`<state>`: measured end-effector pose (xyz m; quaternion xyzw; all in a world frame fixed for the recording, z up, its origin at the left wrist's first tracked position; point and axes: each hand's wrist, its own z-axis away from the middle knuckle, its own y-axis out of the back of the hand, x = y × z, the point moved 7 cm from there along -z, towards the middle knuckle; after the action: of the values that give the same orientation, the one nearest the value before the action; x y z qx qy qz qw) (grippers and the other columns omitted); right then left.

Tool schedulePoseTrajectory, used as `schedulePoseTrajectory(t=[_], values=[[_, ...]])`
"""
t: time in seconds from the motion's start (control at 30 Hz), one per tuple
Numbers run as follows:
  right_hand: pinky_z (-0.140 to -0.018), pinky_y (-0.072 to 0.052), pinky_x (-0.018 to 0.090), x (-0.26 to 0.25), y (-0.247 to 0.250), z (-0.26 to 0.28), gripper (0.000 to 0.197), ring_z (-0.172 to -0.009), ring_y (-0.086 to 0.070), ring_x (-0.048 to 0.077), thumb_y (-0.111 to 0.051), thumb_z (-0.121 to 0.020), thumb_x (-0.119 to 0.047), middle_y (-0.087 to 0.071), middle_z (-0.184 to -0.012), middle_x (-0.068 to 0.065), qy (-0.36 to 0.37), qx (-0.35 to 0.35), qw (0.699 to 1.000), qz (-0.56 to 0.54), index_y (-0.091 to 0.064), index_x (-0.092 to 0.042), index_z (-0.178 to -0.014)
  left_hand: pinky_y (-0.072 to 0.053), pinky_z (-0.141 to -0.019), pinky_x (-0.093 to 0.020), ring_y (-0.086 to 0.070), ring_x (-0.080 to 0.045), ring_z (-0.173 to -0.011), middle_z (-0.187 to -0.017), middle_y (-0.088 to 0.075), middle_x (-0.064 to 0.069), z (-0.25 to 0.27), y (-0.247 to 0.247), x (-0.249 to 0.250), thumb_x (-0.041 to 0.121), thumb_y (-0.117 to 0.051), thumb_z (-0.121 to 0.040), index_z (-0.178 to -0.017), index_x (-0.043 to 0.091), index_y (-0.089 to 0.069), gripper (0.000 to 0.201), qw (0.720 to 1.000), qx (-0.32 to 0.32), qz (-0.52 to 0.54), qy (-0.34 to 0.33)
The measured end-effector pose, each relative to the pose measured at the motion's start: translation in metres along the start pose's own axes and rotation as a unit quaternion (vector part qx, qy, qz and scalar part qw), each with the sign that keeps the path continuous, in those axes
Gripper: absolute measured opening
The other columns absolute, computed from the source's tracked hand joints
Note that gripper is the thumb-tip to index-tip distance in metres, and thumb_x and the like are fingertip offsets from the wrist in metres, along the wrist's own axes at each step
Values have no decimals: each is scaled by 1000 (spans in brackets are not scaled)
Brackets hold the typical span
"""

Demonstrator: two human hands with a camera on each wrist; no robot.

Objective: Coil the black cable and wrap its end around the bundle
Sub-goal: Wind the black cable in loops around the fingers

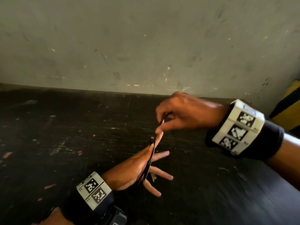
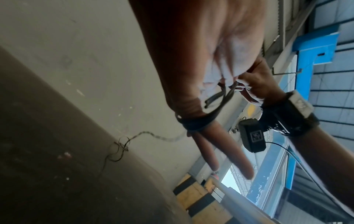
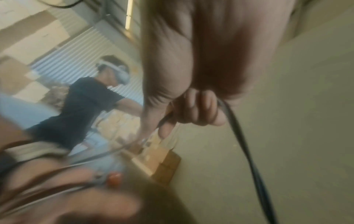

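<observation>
The black cable [image 1: 150, 161] is wound in several loops around my left hand [image 1: 133, 169], which hovers over the table with straight, spread fingers. In the left wrist view the loops [image 2: 193, 123] band the base of the fingers and a strand crosses the palm [image 2: 210, 60]. My right hand [image 1: 164, 123] is just above the left index fingertip and pinches the cable between thumb and fingers. The left wrist view shows the right hand [image 2: 256, 86] gripping the strands. Its curled fingers [image 3: 193, 109] appear in the right wrist view, with the cable [image 3: 241, 141] trailing down.
Below the hands lies a dark, scuffed table top [image 1: 65, 143] that ends at a grey wall [image 1: 146, 46]. A yellow and black striped post [image 1: 290, 101] stands at the right. A thin wire tangle [image 2: 120, 148] lies by the wall. Another person [image 3: 82, 106] stands far behind.
</observation>
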<state>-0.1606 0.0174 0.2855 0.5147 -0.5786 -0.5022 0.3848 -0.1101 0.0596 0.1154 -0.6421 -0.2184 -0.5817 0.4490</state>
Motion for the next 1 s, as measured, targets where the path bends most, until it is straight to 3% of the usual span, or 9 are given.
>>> schedulePoseTrajectory(t=[0.17,0.3,0.43,0.5,0.6,0.7,0.8,0.87,1.0], values=[[-49,-34,11,34,26,-2,28,-50,-52,9,-72,-77,-40,-61,-59,-4,-54,37,998,-23,-71,-13,-74,-60,-71,-48,-50,-42,-125,-154,-29,-1,9,-18,11,60,-42,-84,-129,72,-18,52,995,-68,67,4],[-45,-32,13,56,8,0,26,-44,-46,9,-74,-77,-33,-51,-51,-10,-91,63,991,-79,-71,-8,-74,-60,-70,-46,-50,-44,-124,-154,-30,-3,12,-29,20,57,-43,-85,-129,72,-20,52,994,-89,69,8],[-46,-39,24,80,-32,12,22,-47,-49,14,-66,-84,-30,-60,-58,-2,-147,68,973,-161,-69,-9,-76,-60,-70,-47,-47,-48,-125,-155,-30,-7,14,-33,34,54,-44,-87,-131,71,-19,53,988,-97,113,-27],[-47,-37,19,83,-57,21,22,-46,-46,5,-61,-89,-27,-55,-55,-7,-177,88,960,-201,-69,-12,-75,-60,-68,-49,-49,-47,-123,-154,-32,-8,12,-27,45,56,-48,-84,-131,69,-21,55,986,-78,135,-66],[-52,-43,11,67,-99,30,24,-54,-56,-4,-54,-93,-8,-61,-60,-12,-187,104,941,-262,-67,-16,-75,-60,-65,-49,-51,-47,-121,-153,-33,-10,4,-7,64,56,-42,-85,-133,66,-25,51,977,-25,169,-126],[-55,-47,16,39,-148,32,20,-59,-57,-3,-46,-97,-12,-60,-74,-6,-211,41,931,-296,-63,-9,-107,-61,-64,-47,-55,-45,-118,-153,-30,-12,-5,22,75,54,-34,-88,-134,66,-23,48,970,60,172,-163],[-54,-50,18,10,-172,29,30,-60,-56,6,-41,-100,-21,-56,-77,-4,-228,-16,912,-341,-49,-20,-128,-60,-68,-48,-59,-41,-114,-154,-29,-13,-9,46,77,54,-34,-88,-134,67,-17,51,965,127,147,-173],[-52,-50,17,-2,-176,26,32,-59,-56,5,-41,-100,-21,-57,-78,-4,-224,-39,905,-359,-45,-24,-131,-58,-74,-52,-61,-37,-113,-156,-25,-12,-10,57,74,53,-33,-90,-134,68,-13,51,966,157,113,-171],[-56,-52,19,-6,-165,26,24,-57,-58,2,-46,-98,-24,-60,-75,-6,-232,-51,910,-340,-53,-21,-121,-55,-76,-56,-63,-34,-111,-158,-20,-9,-11,74,63,57,-34,-87,-132,70,-9,53,969,196,35,-147]])
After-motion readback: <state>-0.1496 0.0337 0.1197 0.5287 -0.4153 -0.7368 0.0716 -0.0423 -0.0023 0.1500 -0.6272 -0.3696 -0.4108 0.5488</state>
